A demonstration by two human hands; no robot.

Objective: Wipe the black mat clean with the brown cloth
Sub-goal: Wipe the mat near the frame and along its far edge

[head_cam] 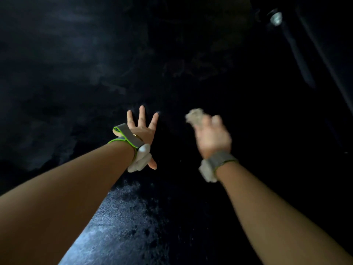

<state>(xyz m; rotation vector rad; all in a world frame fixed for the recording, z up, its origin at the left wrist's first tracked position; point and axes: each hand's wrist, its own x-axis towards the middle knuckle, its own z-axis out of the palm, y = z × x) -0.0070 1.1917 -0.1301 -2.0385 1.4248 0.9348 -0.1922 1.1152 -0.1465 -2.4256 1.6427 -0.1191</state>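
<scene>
Mid-wipe on the mat

We held the brown cloth (195, 115) bunched in our right hand (212, 136), blurred, over the black mat (133, 217); our left hand (142, 129), beside it, pressed flat, fingers spread. Next, we judged, another firm pass.

My left hand (142, 129) lies flat on the black mat (133, 213), fingers spread and straight. My right hand (212, 136), blurred, grips the bunched brown cloth (194, 116) near it. Both wrists wear grey straps. A pale sheen shows on the mat between my forearms.
</scene>
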